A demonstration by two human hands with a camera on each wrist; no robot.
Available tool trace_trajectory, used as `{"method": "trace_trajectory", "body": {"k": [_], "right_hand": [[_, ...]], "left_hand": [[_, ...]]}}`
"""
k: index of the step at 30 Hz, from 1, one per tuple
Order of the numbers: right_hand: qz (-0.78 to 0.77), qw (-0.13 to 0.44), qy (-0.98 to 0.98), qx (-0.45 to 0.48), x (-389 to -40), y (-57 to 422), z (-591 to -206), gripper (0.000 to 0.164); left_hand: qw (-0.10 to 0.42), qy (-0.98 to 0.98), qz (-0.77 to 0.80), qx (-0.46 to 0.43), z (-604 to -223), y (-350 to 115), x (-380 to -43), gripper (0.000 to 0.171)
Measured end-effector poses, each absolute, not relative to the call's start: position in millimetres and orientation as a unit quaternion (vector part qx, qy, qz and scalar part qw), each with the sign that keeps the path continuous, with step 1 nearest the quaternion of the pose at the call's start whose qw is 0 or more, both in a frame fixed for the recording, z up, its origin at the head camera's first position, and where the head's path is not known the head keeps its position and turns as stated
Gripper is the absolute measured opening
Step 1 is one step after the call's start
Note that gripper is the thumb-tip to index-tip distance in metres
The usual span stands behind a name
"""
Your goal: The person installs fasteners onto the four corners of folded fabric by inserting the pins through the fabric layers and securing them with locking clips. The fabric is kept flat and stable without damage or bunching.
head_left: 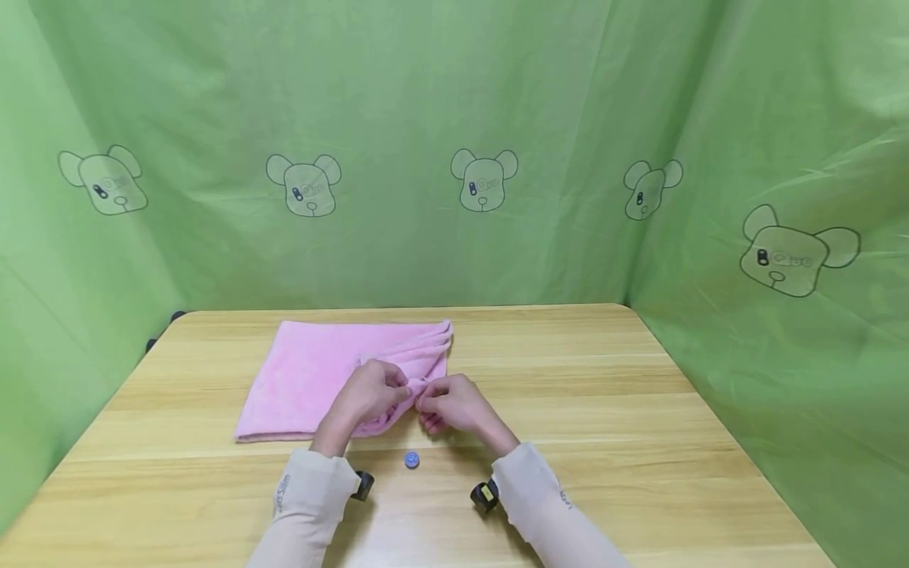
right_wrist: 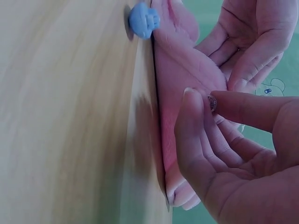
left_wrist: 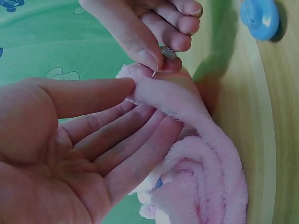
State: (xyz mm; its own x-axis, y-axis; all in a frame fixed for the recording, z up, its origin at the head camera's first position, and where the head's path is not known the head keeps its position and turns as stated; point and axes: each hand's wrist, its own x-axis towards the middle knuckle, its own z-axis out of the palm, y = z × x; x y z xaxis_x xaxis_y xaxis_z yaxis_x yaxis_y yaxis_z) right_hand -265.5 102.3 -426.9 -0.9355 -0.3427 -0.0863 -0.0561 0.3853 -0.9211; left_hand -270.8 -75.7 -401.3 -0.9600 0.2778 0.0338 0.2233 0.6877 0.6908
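Observation:
A pink fleece cloth (head_left: 305, 379) lies on the table, its right side gathered in folds. My left hand (head_left: 371, 390) pinches a raised edge of it, thumb on one side and fingers on the other in the left wrist view. Close by on the right, my right hand (head_left: 454, 404) pinches a small pin (left_wrist: 168, 52) by its round, greyish head between thumb and index finger. The pin's thin shaft points at the cloth edge; whether its tip is in the fabric I cannot tell. A blue round plastic piece (head_left: 412, 460) sits on the table in front of the cloth.
The wooden table (head_left: 604, 442) stretches out around the cloth. Green curtains (head_left: 398, 87) printed with bear faces hang behind the table and at both sides. Black wrist cameras (head_left: 485, 497) are strapped below both hands, near the tabletop.

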Motion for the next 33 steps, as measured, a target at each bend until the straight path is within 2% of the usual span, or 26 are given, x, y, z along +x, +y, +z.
{"method": "trace_trajectory", "body": {"k": [6, 13, 19, 29, 33], "right_hand": [[-0.566, 0.137, 0.804, -0.122, -266, 102, -429, 0.012], [-0.594, 0.146, 0.782, -0.121, -267, 102, -430, 0.009], [-0.605, 0.150, 0.772, -0.125, -267, 104, -430, 0.011], [-0.657, 0.238, 0.702, -0.138, -273, 114, -430, 0.011], [-0.670, 0.244, 0.690, -0.126, -273, 113, -431, 0.013]], "left_hand": [[0.042, 0.914, 0.378, 0.141, -400, -78, -271, 0.020], [0.072, 0.897, 0.417, 0.125, -400, -77, -270, 0.011], [0.100, 0.876, 0.459, 0.111, -399, -74, -269, 0.016], [0.098, 0.874, 0.466, 0.099, -401, -70, -268, 0.023], [0.089, 0.878, 0.458, 0.109, -401, -70, -268, 0.025]]}}
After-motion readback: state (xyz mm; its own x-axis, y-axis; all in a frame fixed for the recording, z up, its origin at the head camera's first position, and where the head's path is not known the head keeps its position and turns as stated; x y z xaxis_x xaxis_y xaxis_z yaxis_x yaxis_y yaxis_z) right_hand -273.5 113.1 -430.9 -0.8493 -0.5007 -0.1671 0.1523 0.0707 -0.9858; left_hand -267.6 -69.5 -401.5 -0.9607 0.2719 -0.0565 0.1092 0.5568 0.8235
